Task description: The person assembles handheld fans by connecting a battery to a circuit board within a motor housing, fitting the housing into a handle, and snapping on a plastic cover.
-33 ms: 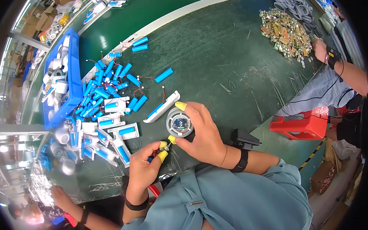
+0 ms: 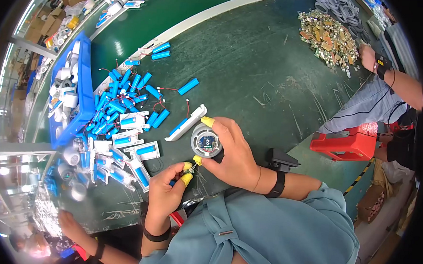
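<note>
Right hand (image 2: 236, 159): thumb and index finger grip a round grey housing (image 2: 195, 140) between them. Left hand (image 2: 166, 189): fingertips pinch an indistinct small part (image 2: 192, 169). Beyond the right index fingertip: white battery case (image 2: 193, 120).

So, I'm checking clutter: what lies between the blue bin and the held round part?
In the head view: blue batteries, some loose, some in white cases.
</note>
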A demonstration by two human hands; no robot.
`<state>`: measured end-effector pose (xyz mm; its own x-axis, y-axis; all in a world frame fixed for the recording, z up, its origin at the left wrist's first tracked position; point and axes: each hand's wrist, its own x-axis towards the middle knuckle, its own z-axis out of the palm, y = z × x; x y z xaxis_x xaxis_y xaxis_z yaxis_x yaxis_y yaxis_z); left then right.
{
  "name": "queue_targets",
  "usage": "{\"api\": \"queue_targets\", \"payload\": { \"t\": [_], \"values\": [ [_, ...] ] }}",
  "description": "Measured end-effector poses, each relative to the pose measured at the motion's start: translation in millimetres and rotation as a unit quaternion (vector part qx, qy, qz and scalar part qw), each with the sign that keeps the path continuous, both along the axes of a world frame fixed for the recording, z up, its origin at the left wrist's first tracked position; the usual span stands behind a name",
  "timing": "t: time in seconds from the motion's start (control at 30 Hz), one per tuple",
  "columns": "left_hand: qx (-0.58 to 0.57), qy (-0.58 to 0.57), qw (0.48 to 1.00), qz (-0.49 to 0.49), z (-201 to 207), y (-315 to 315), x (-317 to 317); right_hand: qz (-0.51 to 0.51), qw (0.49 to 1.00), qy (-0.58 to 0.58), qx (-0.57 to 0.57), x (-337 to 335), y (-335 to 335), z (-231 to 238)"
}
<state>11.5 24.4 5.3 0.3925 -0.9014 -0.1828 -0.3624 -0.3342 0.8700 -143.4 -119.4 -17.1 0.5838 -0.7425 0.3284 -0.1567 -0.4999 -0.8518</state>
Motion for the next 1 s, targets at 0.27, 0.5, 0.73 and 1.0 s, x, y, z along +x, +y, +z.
{"api": "queue_targets", "payload": {
  "t": [0.27,0.5,0.73,1.0],
  "values": [
    [0.004,0.007,1.0,0.002,-2.5,1.3,1.5,0.001,1.0,-0.003,0.001,-0.5,0.1,0.8],
    [0.005,0.017,1.0,0.007,-1.9,0.1,1.2,0.005,1.0,-0.003,0.002,0.5,-0.9,1.5],
    [0.007,0.006,1.0,-0.005,0.0,0.3,1.1,0.005,1.0,0.0,-0.004,0.4,-0.7,1.1],
    [0.0,0.028,1.0,-0.001,-5.6,2.7,0.9,0.009,1.0,-0.002,0.003,-1.5,0.3,1.9]
  ]
}}
